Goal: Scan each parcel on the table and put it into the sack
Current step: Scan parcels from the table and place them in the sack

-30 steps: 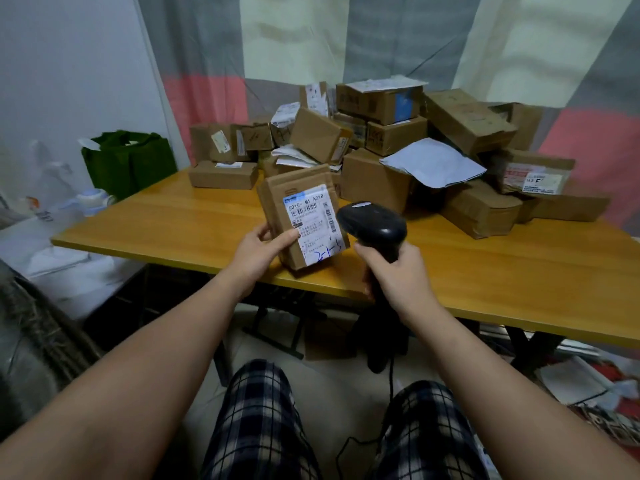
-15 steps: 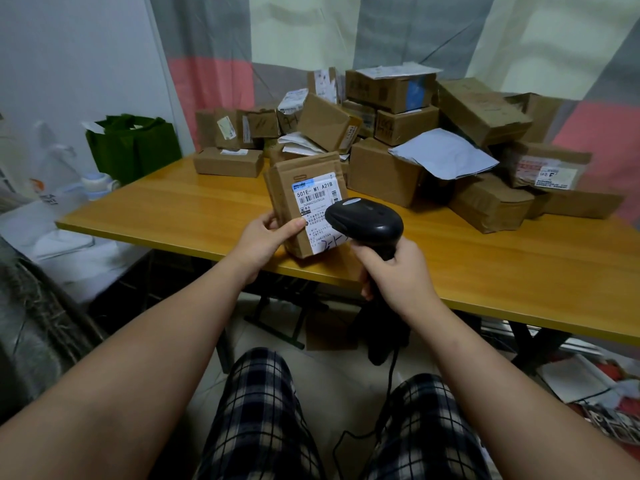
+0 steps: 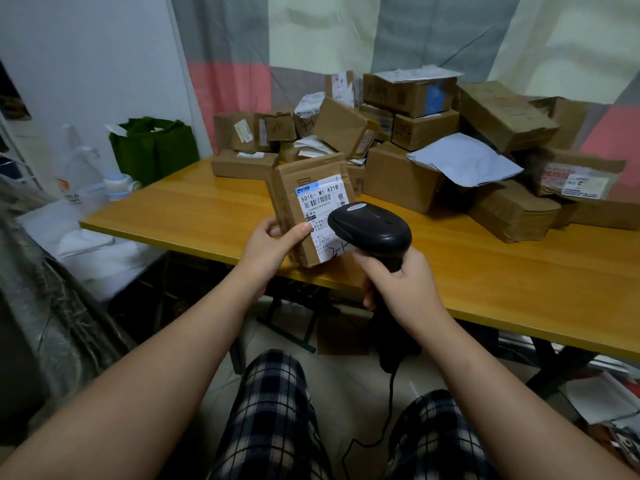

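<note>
The left hand [image 3: 273, 242] grips a small cardboard parcel [image 3: 289, 188] by its lower left edge, thumb across the front. It holds the parcel upright, slightly tilted, above the near edge of the table [image 3: 519, 271]. The white label [image 3: 320, 199] faces the camera. The right hand [image 3: 401, 289] is wrapped round the handle of a black scanner [image 3: 374, 226], whose head covers the label's lower right part. A cable [image 3: 389, 403] hangs from the handle between the knees. Boxes [image 3: 398, 178] and a white mailer [image 3: 460, 161] are piled on the table's far side. A green bag [image 3: 152, 150] stands beyond its far left end.
</note>
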Demonstrator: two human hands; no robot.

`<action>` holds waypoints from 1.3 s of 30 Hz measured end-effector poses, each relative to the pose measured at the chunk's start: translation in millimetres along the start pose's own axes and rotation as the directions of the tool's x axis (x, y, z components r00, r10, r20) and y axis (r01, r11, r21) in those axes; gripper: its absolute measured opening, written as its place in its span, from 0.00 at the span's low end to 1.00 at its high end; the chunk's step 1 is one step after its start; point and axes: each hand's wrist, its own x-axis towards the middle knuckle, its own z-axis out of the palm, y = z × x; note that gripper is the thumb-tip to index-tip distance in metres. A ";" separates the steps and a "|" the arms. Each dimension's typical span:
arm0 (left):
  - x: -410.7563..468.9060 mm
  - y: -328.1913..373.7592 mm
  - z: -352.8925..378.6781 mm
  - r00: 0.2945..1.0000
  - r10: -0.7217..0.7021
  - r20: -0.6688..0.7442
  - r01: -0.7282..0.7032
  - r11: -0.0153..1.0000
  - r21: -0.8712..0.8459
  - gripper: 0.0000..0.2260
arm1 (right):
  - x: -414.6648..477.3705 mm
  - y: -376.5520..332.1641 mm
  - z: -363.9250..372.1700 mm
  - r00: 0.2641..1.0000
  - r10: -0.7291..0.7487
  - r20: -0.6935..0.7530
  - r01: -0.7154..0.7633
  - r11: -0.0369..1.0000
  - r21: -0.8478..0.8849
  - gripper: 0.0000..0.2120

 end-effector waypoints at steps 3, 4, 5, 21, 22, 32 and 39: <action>-23.6 -12.4 -36.7 0.986 -0.004 -0.169 -0.010 0.997 -0.080 0.28 | 2.8 2.6 25.4 0.997 0.026 0.079 -0.034 0.994 0.102 0.10; -34.0 -19.9 -54.5 0.973 -0.005 -0.229 -0.020 0.994 -0.103 0.29 | 3.3 3.8 39.1 0.992 0.044 0.119 -0.059 0.990 0.129 0.09; -45.1 -28.5 -74.2 0.958 -0.009 -0.286 -0.025 0.993 -0.114 0.31 | 3.0 4.7 55.8 0.984 0.061 0.168 -0.085 0.986 0.143 0.09; -201.9 -130.7 -313.7 0.319 -0.072 -0.945 0.404 0.912 0.066 0.48 | -23.4 38.4 337.8 0.744 0.206 0.636 -0.197 0.977 -0.086 0.19; -201.8 -141.8 -319.0 0.310 -0.136 -0.941 0.440 0.898 0.015 0.51 | -24.3 44.2 349.8 0.743 0.224 0.630 -0.199 0.974 -0.111 0.23; -170.2 -192.6 -303.2 0.572 -0.472 -0.671 0.460 0.862 -0.214 0.25 | -51.9 81.2 408.3 0.590 0.512 0.624 -0.657 0.754 0.003 0.19; -194.3 -164.9 -365.0 0.416 -0.189 -0.890 0.533 0.843 0.070 0.42 | -10.7 9.4 376.2 0.495 0.622 0.607 -0.820 0.566 0.090 0.11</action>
